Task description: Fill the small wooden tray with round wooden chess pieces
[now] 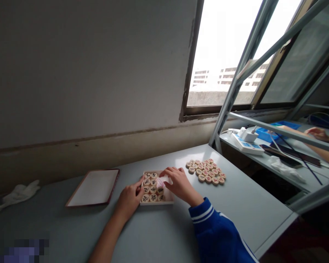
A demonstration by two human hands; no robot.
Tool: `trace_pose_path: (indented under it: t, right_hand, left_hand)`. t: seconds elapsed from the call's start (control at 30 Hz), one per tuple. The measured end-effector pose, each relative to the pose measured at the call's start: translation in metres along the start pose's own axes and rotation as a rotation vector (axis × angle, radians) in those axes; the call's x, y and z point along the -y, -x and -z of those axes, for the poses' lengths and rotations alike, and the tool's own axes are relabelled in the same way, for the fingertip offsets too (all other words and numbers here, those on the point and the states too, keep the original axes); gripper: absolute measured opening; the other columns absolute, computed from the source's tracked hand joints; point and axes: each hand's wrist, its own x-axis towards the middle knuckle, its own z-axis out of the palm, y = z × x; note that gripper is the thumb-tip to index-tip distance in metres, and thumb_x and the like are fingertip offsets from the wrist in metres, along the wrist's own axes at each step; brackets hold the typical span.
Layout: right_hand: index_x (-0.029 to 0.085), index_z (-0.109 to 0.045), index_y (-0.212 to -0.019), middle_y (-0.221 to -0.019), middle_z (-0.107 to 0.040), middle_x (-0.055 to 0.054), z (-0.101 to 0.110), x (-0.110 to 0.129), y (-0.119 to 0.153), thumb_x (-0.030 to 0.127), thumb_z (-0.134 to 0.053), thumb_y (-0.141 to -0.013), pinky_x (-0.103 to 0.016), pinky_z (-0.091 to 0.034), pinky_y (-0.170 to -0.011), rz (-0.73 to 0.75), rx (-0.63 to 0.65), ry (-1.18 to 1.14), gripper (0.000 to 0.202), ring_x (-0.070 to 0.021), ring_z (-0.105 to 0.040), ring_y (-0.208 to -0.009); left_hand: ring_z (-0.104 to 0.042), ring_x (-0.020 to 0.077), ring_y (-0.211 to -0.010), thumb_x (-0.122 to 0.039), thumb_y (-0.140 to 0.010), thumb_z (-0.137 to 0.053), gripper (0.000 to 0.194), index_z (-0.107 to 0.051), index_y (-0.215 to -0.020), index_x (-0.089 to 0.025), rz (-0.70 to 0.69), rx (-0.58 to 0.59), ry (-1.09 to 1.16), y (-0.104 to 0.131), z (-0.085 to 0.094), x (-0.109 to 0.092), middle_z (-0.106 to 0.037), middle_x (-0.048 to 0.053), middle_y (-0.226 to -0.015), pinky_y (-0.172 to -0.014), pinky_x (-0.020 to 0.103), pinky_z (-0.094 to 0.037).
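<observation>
A shallow white box lies on the grey desk, partly filled with rows of round wooden xiangqi pieces marked with black characters. My left hand grips the box by its left wall. Over the right part of the box is my right hand, its thumb and index finger apart and curved down, with no piece visible between them. A pinkish patch shows on the box floor under those fingers. To the right lies a cluster of xiangqi pieces, many with red characters.
The box lid lies on the left, inner side up. A white cloth or glove rests at the far left. Metal bed-frame bars rise at the right. Beyond them, another person's hands are near a power strip and a blue tray.
</observation>
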Motion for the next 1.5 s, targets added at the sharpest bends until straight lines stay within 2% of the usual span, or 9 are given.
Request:
trace_pose_path:
  t: [0.2, 0.33, 0.5, 0.7, 0.97, 1.13, 1.27, 1.37, 1.5]
  right_hand:
    - [0.025, -0.066, -0.084, -0.091, -0.063, -0.001, -0.004, -0.003, 0.0, 0.02, -0.068, -0.07, -0.03, -0.029, -0.073, 0.014, 0.221, -0.038, 0.015, -0.0182, -0.054, -0.089]
    - [0.024, -0.064, -0.084, -0.093, -0.061, -0.002, 0.0, -0.004, 0.001, 0.032, -0.067, -0.071, -0.032, -0.03, -0.074, 0.024, 0.108, 0.013, 0.016, -0.02, -0.052, -0.091]
    - [0.025, -0.062, -0.087, -0.097, -0.058, -0.003, 0.031, -0.026, 0.014, 0.036, -0.062, -0.074, -0.035, -0.031, -0.079, -0.124, -0.087, 0.142, 0.017, -0.0218, -0.048, -0.094]
    - [0.024, -0.061, -0.087, -0.1, -0.055, -0.006, 0.042, -0.062, 0.035, 0.032, -0.062, -0.071, -0.04, -0.03, -0.08, -0.381, -0.05, 0.309, 0.019, -0.0278, -0.046, -0.099]
    - [0.025, -0.064, -0.078, -0.098, -0.057, -0.005, 0.038, -0.071, 0.038, 0.022, -0.058, -0.075, -0.04, -0.03, -0.081, -0.361, -0.091, 0.347, 0.008, -0.0265, -0.046, -0.098]
    - [0.024, -0.062, -0.092, -0.097, -0.057, -0.005, 0.029, -0.046, 0.027, 0.021, -0.06, -0.076, -0.035, -0.034, -0.079, -0.175, -0.153, 0.059, 0.016, -0.0217, -0.049, -0.094]
    - [0.028, -0.063, -0.094, -0.097, -0.059, -0.001, 0.005, -0.005, 0.015, 0.025, -0.062, -0.076, -0.031, -0.035, -0.077, 0.046, 0.052, -0.16, 0.018, -0.0185, -0.051, -0.093]
    - [0.031, -0.064, -0.091, -0.092, -0.062, 0.002, -0.011, 0.01, 0.013, 0.025, -0.062, -0.076, -0.03, -0.032, -0.075, 0.066, 0.168, -0.177, 0.015, -0.0163, -0.054, -0.088]
    - [0.03, -0.065, -0.09, -0.091, -0.063, 0.003, -0.014, 0.006, 0.015, 0.026, -0.067, -0.072, -0.028, -0.031, -0.074, 0.024, 0.193, -0.189, 0.019, -0.0152, -0.056, -0.085]
  left_hand:
    - [-0.053, 0.0128, -0.058, -0.023, -0.08, -0.038, 0.046, -0.046, -0.124, -0.011, 0.014, 0.005, -0.011, 0.001, 0.002, -0.004, -0.067, 0.007, -0.069, -0.056, 0.021, -0.034]
    - [-0.054, 0.0132, -0.061, -0.023, -0.08, -0.037, 0.047, -0.044, -0.125, -0.01, 0.011, 0.009, 0.006, 0.002, 0.003, -0.005, -0.068, 0.008, -0.072, -0.057, 0.021, -0.034]
    - [-0.054, 0.0132, -0.06, -0.025, -0.081, -0.036, 0.047, -0.044, -0.125, -0.01, 0.012, 0.011, 0.005, 0.001, 0.002, -0.003, -0.068, 0.008, -0.071, -0.057, 0.021, -0.033]
    - [-0.054, 0.0135, -0.058, -0.026, -0.081, -0.035, 0.047, -0.045, -0.125, -0.011, 0.009, 0.012, -0.014, 0.001, 0.003, -0.004, -0.068, 0.008, -0.071, -0.057, 0.022, -0.034]
    - [-0.055, 0.0143, -0.06, -0.028, -0.081, -0.037, 0.046, -0.047, -0.124, -0.014, 0.005, -0.007, -0.048, 0.001, 0.0, 0.0, -0.067, 0.007, -0.069, -0.061, 0.022, -0.037]
    - [-0.055, 0.0144, -0.06, -0.027, -0.081, -0.037, 0.046, -0.046, -0.124, -0.015, 0.009, -0.006, -0.042, 0.0, -0.001, 0.0, -0.068, 0.007, -0.072, -0.06, 0.022, -0.037]
    - [-0.056, 0.0142, -0.061, -0.026, -0.081, -0.037, 0.046, -0.047, -0.124, -0.015, 0.005, 0.002, -0.022, 0.001, 0.0, -0.001, -0.069, 0.008, -0.075, -0.062, 0.021, -0.039]
    - [-0.056, 0.0138, -0.06, -0.025, -0.081, -0.037, 0.046, -0.046, -0.125, -0.014, -0.003, 0.007, -0.008, 0.001, 0.001, -0.001, -0.069, 0.008, -0.074, -0.061, 0.021, -0.039]
    - [-0.056, 0.0135, -0.06, -0.023, -0.081, -0.037, 0.046, -0.044, -0.126, -0.015, 0.003, 0.015, 0.014, 0.0, 0.0, 0.0, -0.069, 0.008, -0.076, -0.062, 0.021, -0.039]
